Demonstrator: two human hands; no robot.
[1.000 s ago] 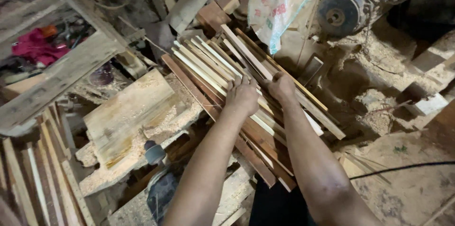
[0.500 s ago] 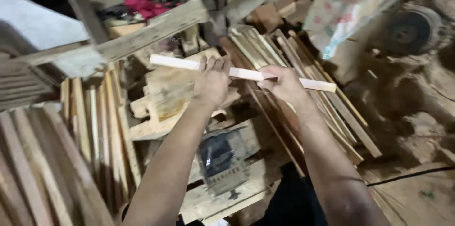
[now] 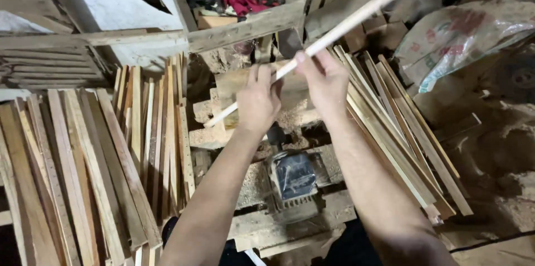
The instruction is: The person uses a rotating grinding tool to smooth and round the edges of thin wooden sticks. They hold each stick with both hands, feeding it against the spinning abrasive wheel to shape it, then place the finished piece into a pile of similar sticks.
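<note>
Head view: nearest, a motor sits below the arms. Left hand and right hand both grip one pale strip, held slanted over the counter. Strip stacks flank both sides; a crate lies beyond.

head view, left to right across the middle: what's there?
Flat stack of wooden slats → left hand on the pale wooden strip → right hand on the same strip → leaning slat pile → printed sack.
</note>
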